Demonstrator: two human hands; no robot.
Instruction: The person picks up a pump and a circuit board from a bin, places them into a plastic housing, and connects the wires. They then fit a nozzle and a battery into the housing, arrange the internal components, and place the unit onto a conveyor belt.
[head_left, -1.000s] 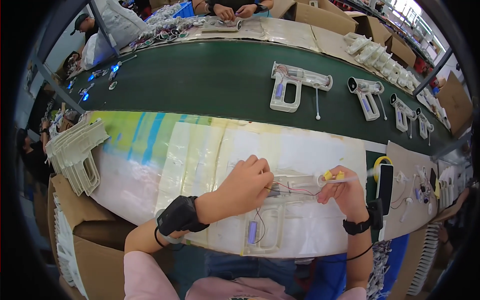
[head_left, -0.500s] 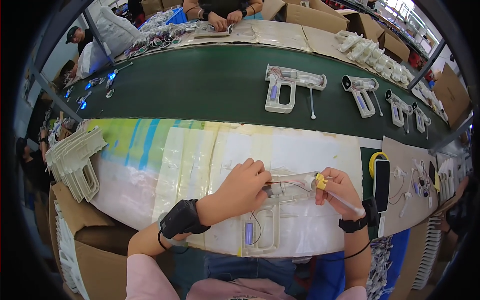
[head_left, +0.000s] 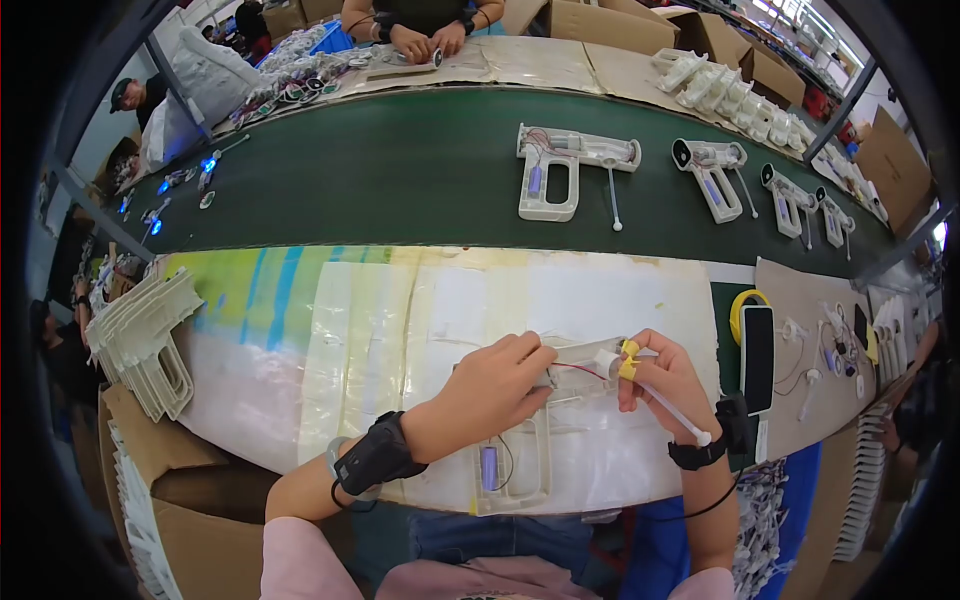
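Note:
On the white work surface in front of me lies an open, gun-shaped plastic housing (head_left: 543,470), its grip toward me. A purple cylindrical battery (head_left: 489,468) and thin wires sit in the grip. My left hand (head_left: 490,392) is closed over the rear of the barrel, its fingertips hidden against the inner parts. At the barrel's front end, my right hand (head_left: 668,375) pinches a thin whitish rod (head_left: 678,408) that slants down past the palm. Small yellow pieces (head_left: 628,358) show at the right fingertips; I cannot tell whether they are tape or a part. A red wire runs between the hands.
Beyond the table runs a green conveyor belt (head_left: 380,160) carrying several gun-shaped assemblies (head_left: 548,205). Stacked empty shells (head_left: 150,350) stand at left. A phone (head_left: 757,358) and yellow tape roll (head_left: 738,312) lie at right. Another person's hands (head_left: 425,42) work across the belt.
My right hand and the rod have shifted slightly left, with the rod's lower end a little lower. My left hand stays over the barrel, moved slightly right and down.

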